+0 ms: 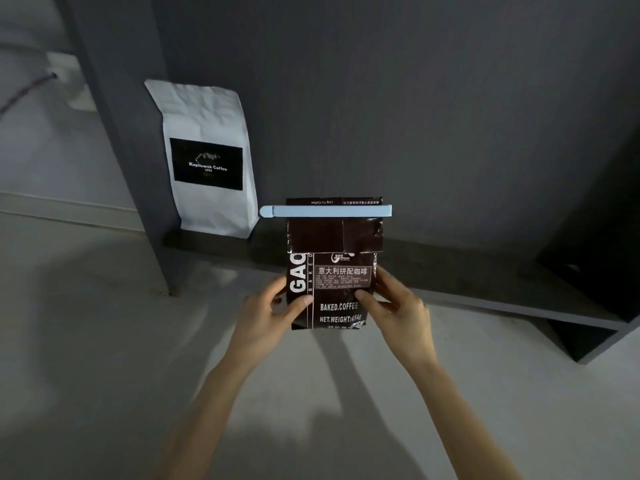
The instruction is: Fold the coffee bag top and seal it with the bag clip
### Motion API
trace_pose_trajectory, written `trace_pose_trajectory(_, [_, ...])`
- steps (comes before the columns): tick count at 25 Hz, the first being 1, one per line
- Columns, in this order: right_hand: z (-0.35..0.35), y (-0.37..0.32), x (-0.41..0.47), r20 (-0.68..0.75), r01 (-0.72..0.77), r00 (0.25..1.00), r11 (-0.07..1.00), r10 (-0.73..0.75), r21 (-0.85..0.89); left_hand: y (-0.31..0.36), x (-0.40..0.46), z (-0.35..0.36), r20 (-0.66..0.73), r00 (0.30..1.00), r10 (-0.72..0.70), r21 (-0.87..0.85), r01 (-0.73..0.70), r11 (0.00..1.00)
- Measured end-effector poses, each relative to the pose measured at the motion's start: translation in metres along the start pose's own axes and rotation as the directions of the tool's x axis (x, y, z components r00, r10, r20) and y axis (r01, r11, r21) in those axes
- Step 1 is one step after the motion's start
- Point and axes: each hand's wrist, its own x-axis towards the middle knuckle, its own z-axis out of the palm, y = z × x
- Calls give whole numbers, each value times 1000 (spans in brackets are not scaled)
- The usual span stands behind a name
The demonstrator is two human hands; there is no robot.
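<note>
At far left, a pale wall (31,161) carries a socket plate with a dark cable running from it. Next to it stands a dark grey upright panel (114,133). Right of that panel, a white coffee bag (207,126) with a black label stands upright on the low grey shelf (485,282), leaning against the dark back panel.

The left hand (273,313) grips the lower left edge of the brown coffee bag (332,299), thumb on the front face and fingers wrapped behind. The bag is held upright in front of the shelf, just right of the white bag and apart from it. Its top is folded down over the front, and the light blue bag clip (325,211) lies horizontally across the fold, closed on it, with both ends overhanging the bag's sides.

The right hand (398,303) grips the lower right edge of the same bag, thumb pressed on the front print, fingers behind. Below both forearms lies a light grey floor (104,375).
</note>
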Motion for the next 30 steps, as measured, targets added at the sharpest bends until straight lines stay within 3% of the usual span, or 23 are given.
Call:
trace_pose_trajectory(9, [33,-47,90,-11,119,993,993,-119,-14,28,91,-51,-45,984,170,128,-163,978])
trace_pose_trajectory(13, [53,-47,117,-27,121,992,993,-121,2,19,127,-62,-49,986,160,112,-154,982])
trace_pose_trajectory(20, [84,-19,126,-12,36,999,998,-37,-46,-33,141,-44,-178,984,-14,52,23,998])
trace_pose_trajectory(25, [84,-19,126,14,16,1000,998,-15,-59,-34,143,-41,-172,984,-48,33,55,998])
trace_pose_trajectory(30, [71,-32,119,203,-28,978,998,38,-50,-25,138,-46,-158,987,7,136,15,991])
